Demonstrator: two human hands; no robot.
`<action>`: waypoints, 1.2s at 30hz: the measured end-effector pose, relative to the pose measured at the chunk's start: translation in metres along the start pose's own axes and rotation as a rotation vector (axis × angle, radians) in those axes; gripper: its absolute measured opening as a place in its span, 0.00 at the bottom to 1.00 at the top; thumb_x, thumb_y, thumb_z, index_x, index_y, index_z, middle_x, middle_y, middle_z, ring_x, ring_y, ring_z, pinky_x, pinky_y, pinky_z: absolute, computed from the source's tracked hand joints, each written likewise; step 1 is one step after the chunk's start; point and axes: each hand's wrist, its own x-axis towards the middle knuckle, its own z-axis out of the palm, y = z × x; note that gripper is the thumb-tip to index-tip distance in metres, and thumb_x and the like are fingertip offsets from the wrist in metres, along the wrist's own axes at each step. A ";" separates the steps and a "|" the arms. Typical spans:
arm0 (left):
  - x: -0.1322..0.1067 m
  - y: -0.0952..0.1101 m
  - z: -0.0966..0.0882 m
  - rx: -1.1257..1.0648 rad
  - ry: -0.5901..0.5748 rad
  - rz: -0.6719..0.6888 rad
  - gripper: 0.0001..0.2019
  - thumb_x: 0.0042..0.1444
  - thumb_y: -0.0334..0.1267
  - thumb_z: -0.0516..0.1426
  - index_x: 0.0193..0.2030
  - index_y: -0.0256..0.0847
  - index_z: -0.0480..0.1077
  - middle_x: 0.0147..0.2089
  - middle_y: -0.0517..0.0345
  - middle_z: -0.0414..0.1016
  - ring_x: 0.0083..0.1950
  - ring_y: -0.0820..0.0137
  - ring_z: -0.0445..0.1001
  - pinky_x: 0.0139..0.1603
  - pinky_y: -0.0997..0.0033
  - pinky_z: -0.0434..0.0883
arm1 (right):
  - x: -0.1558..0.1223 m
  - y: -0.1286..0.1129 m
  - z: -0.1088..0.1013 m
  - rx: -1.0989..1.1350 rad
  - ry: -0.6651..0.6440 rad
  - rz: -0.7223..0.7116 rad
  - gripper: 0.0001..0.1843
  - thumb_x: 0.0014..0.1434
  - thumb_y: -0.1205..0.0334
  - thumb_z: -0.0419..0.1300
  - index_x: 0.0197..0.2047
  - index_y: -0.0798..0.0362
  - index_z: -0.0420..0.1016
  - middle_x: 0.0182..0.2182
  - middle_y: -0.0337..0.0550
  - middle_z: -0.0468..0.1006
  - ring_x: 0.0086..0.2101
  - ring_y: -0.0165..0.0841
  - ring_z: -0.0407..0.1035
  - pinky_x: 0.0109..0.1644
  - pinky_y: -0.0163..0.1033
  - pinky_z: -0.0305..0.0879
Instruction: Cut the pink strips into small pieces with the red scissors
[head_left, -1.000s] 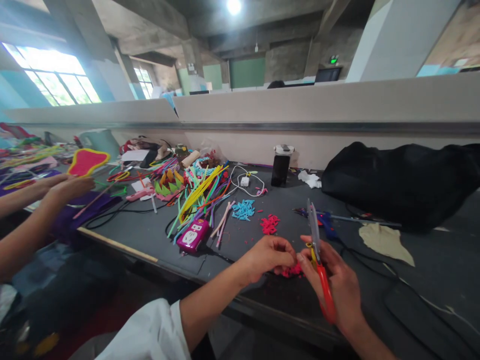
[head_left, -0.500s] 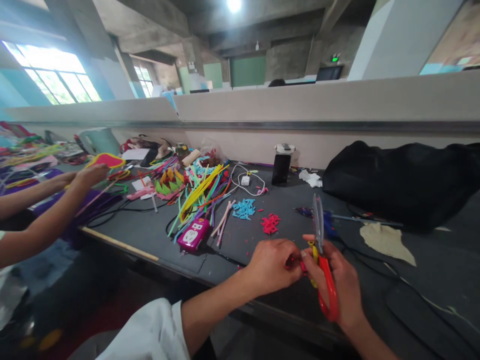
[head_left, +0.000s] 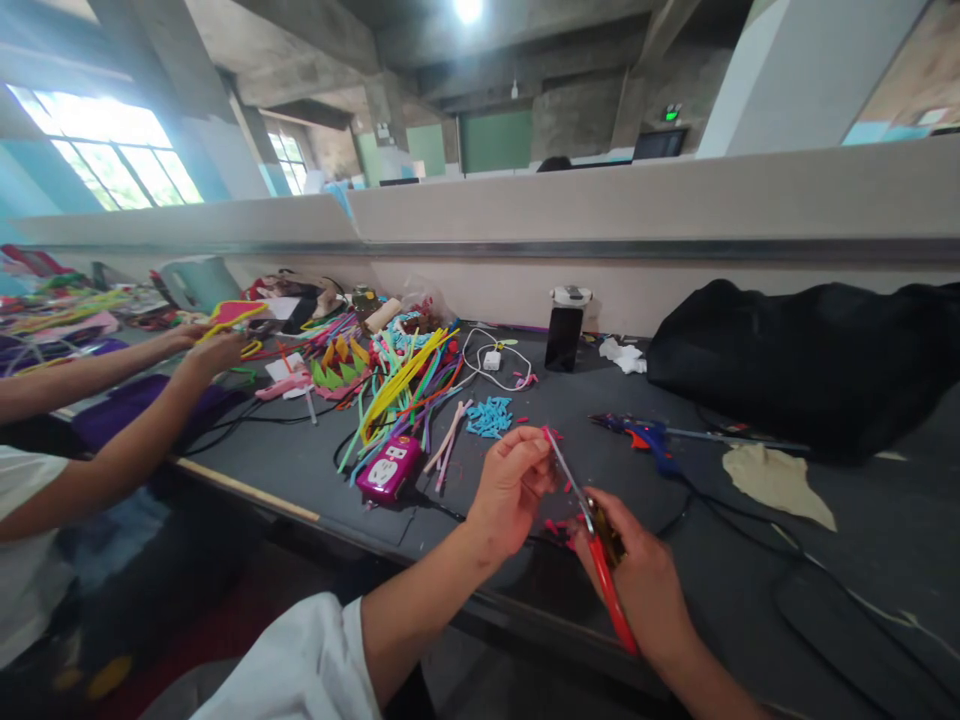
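Observation:
My left hand [head_left: 514,490] is closed in a pinch on a short red pipe cleaner piece [head_left: 547,433], held above the table. My right hand [head_left: 641,575] grips a pair of scissors [head_left: 609,592] with a red handle, its blades pointing up and left. The blade tips meet the red piece at my left fingertips. Something dark yellow [head_left: 609,535] shows inside my right hand; I cannot tell if it belongs to the scissors. More red bits [head_left: 559,528] appear beside my right fingers. The red pile behind is mostly hidden by my left hand. Cut blue pieces [head_left: 489,416] lie in a heap beyond it.
A bundle of coloured pipe cleaners [head_left: 405,385] and a purple power socket [head_left: 390,468] lie left. A glue gun [head_left: 652,440], cream scrap [head_left: 778,484] and black bag [head_left: 795,365] are on the right. A phone [head_left: 562,338] stands at the back. A co-worker's hands [head_left: 214,350] hold yellow scissors.
My left hand has risen and turned up, now pinching a red piece. The scissors have swung from upright to tilted left, their tips at that piece. The co-worker's hands moved right.

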 end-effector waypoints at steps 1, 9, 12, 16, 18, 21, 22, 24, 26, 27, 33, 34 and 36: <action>-0.001 0.000 0.001 -0.005 0.012 0.004 0.08 0.49 0.35 0.62 0.27 0.37 0.65 0.19 0.69 0.58 0.19 0.81 0.55 0.24 0.78 0.57 | -0.002 0.001 0.002 -0.012 0.005 -0.015 0.18 0.60 0.55 0.54 0.51 0.53 0.71 0.41 0.45 0.81 0.36 0.35 0.77 0.44 0.39 0.72; -0.005 0.000 0.006 -0.034 0.013 -0.003 0.09 0.47 0.35 0.63 0.28 0.37 0.65 0.19 0.69 0.60 0.20 0.81 0.58 0.24 0.79 0.59 | -0.006 -0.001 0.003 -0.053 0.057 -0.064 0.19 0.61 0.55 0.54 0.51 0.55 0.72 0.41 0.46 0.81 0.36 0.35 0.78 0.45 0.40 0.73; -0.005 -0.001 0.005 -0.038 0.009 0.007 0.08 0.49 0.34 0.62 0.28 0.37 0.65 0.20 0.68 0.61 0.20 0.81 0.58 0.24 0.80 0.59 | -0.005 -0.002 0.003 -0.071 0.070 -0.082 0.19 0.62 0.55 0.53 0.50 0.55 0.73 0.39 0.46 0.82 0.35 0.35 0.78 0.44 0.40 0.74; -0.005 -0.001 0.005 -0.045 -0.008 0.007 0.08 0.49 0.34 0.62 0.28 0.37 0.66 0.19 0.69 0.60 0.20 0.82 0.58 0.25 0.79 0.59 | -0.004 -0.003 0.003 -0.073 0.087 -0.094 0.18 0.61 0.54 0.53 0.48 0.54 0.75 0.37 0.45 0.82 0.33 0.35 0.78 0.41 0.39 0.74; -0.004 -0.001 0.004 -0.041 -0.014 0.005 0.08 0.48 0.34 0.62 0.28 0.37 0.65 0.19 0.69 0.60 0.20 0.81 0.58 0.25 0.79 0.59 | -0.004 -0.002 0.003 -0.057 0.081 -0.083 0.18 0.61 0.54 0.53 0.48 0.54 0.75 0.37 0.44 0.82 0.33 0.35 0.78 0.41 0.39 0.74; -0.004 0.000 0.004 -0.029 -0.008 0.003 0.09 0.47 0.35 0.62 0.28 0.38 0.65 0.19 0.69 0.59 0.20 0.81 0.57 0.25 0.78 0.59 | -0.005 -0.001 0.002 -0.034 0.055 -0.058 0.17 0.61 0.55 0.54 0.48 0.53 0.74 0.36 0.43 0.83 0.32 0.34 0.78 0.41 0.38 0.73; -0.004 0.000 0.004 -0.025 -0.005 0.003 0.09 0.47 0.35 0.62 0.27 0.38 0.65 0.19 0.69 0.59 0.20 0.81 0.57 0.25 0.78 0.59 | -0.005 -0.001 0.002 -0.031 0.051 -0.055 0.17 0.60 0.55 0.54 0.48 0.54 0.74 0.36 0.42 0.83 0.31 0.34 0.78 0.40 0.38 0.73; -0.003 0.001 0.005 -0.015 0.000 0.004 0.09 0.47 0.35 0.62 0.27 0.38 0.65 0.19 0.69 0.59 0.20 0.81 0.57 0.25 0.78 0.58 | -0.004 -0.002 0.000 -0.025 0.043 -0.053 0.17 0.60 0.55 0.54 0.48 0.53 0.74 0.36 0.42 0.82 0.31 0.34 0.78 0.39 0.37 0.73; -0.004 0.001 0.005 -0.005 0.003 0.003 0.09 0.46 0.36 0.63 0.27 0.38 0.64 0.19 0.69 0.59 0.20 0.81 0.56 0.25 0.78 0.58 | -0.004 -0.004 -0.001 -0.020 0.023 -0.051 0.16 0.61 0.56 0.53 0.48 0.52 0.75 0.36 0.42 0.82 0.31 0.34 0.78 0.37 0.35 0.73; -0.004 0.001 0.005 -0.002 0.005 0.000 0.10 0.46 0.36 0.63 0.27 0.38 0.64 0.20 0.69 0.59 0.20 0.81 0.56 0.25 0.78 0.58 | -0.004 -0.005 -0.002 -0.017 0.012 -0.049 0.16 0.61 0.57 0.53 0.48 0.51 0.75 0.35 0.41 0.82 0.31 0.33 0.78 0.36 0.35 0.73; -0.003 0.001 0.005 -0.006 -0.011 -0.004 0.10 0.46 0.36 0.62 0.28 0.38 0.64 0.20 0.69 0.58 0.20 0.81 0.55 0.25 0.77 0.58 | -0.002 -0.003 -0.001 -0.027 0.020 -0.037 0.15 0.59 0.56 0.55 0.45 0.51 0.76 0.31 0.40 0.82 0.28 0.33 0.77 0.32 0.33 0.71; -0.002 0.001 0.004 -0.007 -0.026 -0.006 0.09 0.46 0.36 0.62 0.28 0.39 0.64 0.19 0.69 0.59 0.20 0.81 0.55 0.25 0.76 0.58 | -0.001 -0.002 -0.002 -0.027 0.030 -0.033 0.15 0.59 0.56 0.55 0.45 0.52 0.76 0.31 0.40 0.81 0.27 0.32 0.76 0.31 0.33 0.70; -0.001 -0.001 0.002 -0.007 -0.069 -0.028 0.08 0.47 0.35 0.61 0.28 0.39 0.64 0.19 0.69 0.59 0.20 0.80 0.55 0.25 0.76 0.58 | 0.003 -0.002 -0.007 -0.004 0.040 -0.011 0.16 0.60 0.55 0.54 0.45 0.53 0.75 0.31 0.40 0.81 0.26 0.31 0.76 0.31 0.32 0.70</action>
